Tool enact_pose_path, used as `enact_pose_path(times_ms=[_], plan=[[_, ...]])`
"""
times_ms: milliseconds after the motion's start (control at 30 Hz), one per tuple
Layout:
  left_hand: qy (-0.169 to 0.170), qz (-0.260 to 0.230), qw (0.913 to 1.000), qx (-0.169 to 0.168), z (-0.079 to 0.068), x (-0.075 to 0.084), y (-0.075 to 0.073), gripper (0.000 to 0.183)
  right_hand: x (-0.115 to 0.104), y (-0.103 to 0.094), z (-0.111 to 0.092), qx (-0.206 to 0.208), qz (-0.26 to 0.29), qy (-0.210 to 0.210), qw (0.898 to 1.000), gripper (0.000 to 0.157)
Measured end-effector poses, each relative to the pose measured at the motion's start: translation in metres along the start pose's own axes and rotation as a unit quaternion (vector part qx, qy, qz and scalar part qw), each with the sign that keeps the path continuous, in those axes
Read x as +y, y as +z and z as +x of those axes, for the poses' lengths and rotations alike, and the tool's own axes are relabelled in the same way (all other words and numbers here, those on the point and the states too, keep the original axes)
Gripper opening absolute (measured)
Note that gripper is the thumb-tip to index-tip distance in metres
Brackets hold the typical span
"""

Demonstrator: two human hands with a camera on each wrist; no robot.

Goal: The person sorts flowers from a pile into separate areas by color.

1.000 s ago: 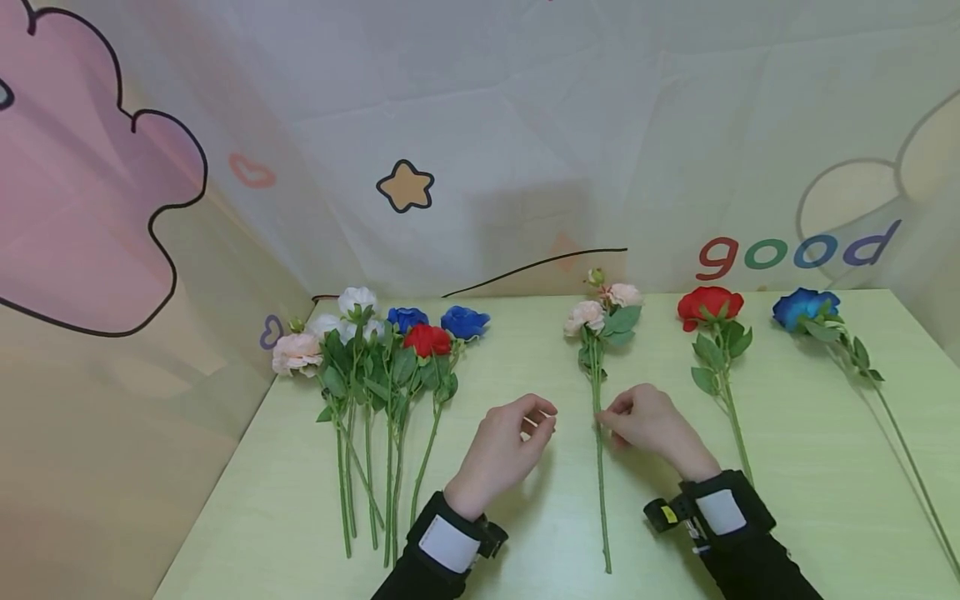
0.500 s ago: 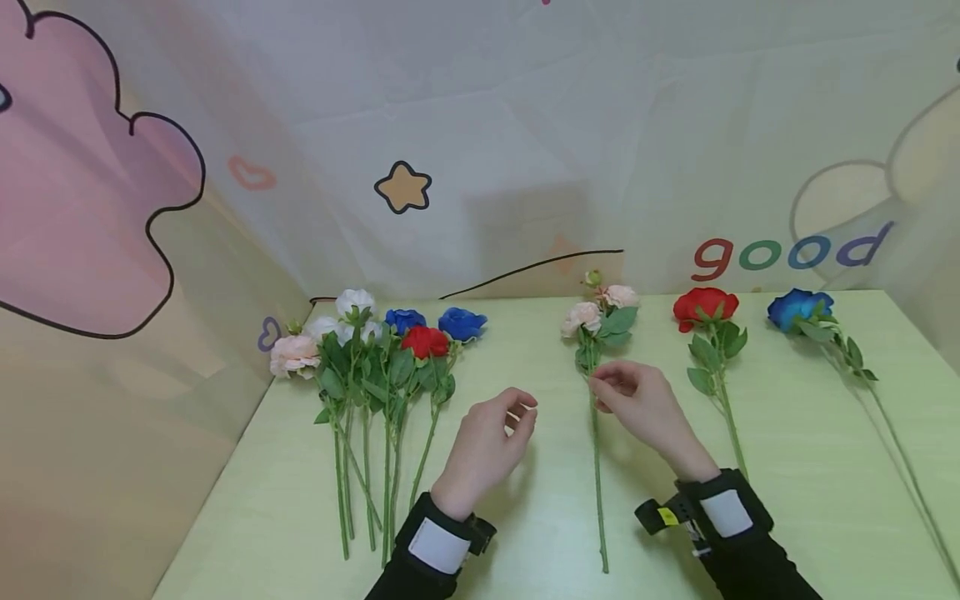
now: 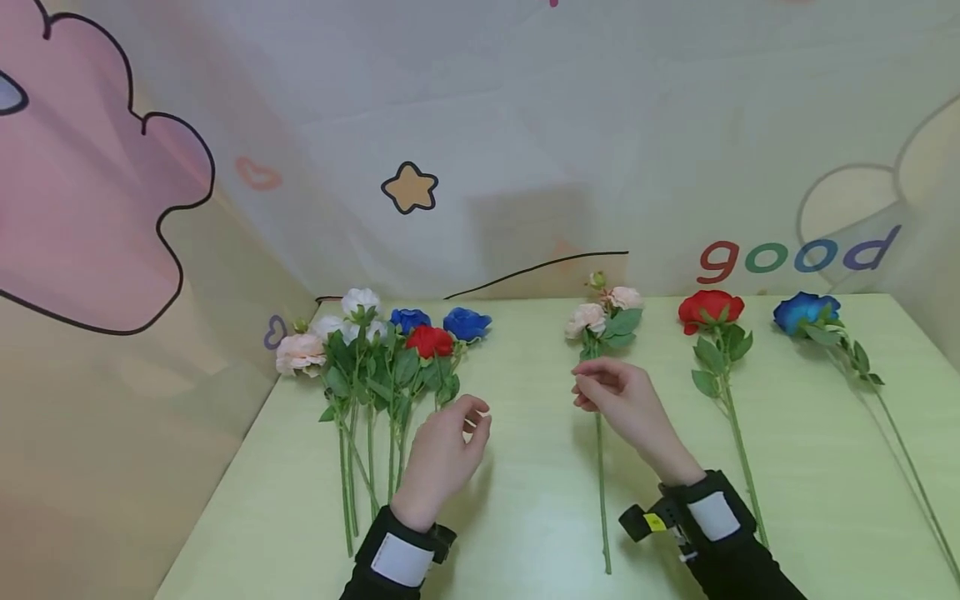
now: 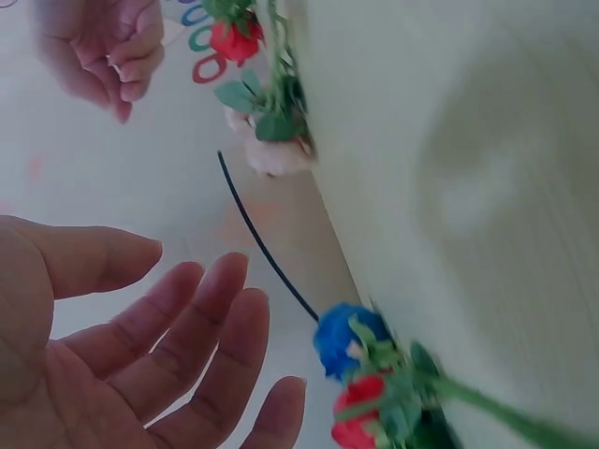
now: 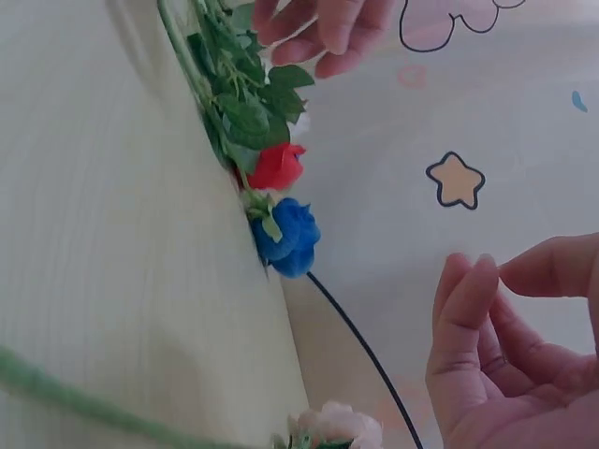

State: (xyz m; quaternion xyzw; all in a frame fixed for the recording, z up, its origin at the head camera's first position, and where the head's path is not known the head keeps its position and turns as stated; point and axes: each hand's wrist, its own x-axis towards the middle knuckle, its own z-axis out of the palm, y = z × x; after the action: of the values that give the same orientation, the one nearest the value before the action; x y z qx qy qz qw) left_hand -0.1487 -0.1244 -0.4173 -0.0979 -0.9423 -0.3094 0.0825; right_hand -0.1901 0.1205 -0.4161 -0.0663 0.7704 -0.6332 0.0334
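My left hand (image 3: 444,454) hovers over the table near the stems of a bunch of artificial flowers, its fingers relaxed and nothing in them. The left wrist view shows that hand's palm and spread fingers. My right hand (image 3: 617,400) is above the stem of a pale pink rose (image 3: 587,320) and hides part of it in the head view. In the right wrist view its thumb and fingertips come close together, with nothing visible between them. The left bunch includes a red rose (image 3: 431,342), blue roses (image 3: 467,324), white flowers (image 3: 362,303) and a pink flower (image 3: 300,353).
On the right of the pale table (image 3: 540,517) lie a single red rose (image 3: 711,310) and a single blue rose (image 3: 806,312), stems towards the front. A printed cloth backdrop (image 3: 510,133) rises behind the table's far edge.
My left hand has moved left towards the bunch. From beside the pink rose's stem, my right hand has moved up and left to above it. The flowers stay in place.
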Motion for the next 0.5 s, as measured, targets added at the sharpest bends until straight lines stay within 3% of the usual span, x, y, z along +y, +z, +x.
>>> enact_pose_path(times_ms=[233,500], plan=[[-0.029,0.045,0.9985,0.015,-0.014,-0.027,-0.022,0.015,-0.011,0.024,0.003,-0.024,0.035,0.015,0.999,0.028],[-0.063,0.093,0.9937,-0.008,-0.029,-0.047,-0.034,0.016,-0.016,0.056,0.004,-0.039,0.121,0.040,0.991,0.027]])
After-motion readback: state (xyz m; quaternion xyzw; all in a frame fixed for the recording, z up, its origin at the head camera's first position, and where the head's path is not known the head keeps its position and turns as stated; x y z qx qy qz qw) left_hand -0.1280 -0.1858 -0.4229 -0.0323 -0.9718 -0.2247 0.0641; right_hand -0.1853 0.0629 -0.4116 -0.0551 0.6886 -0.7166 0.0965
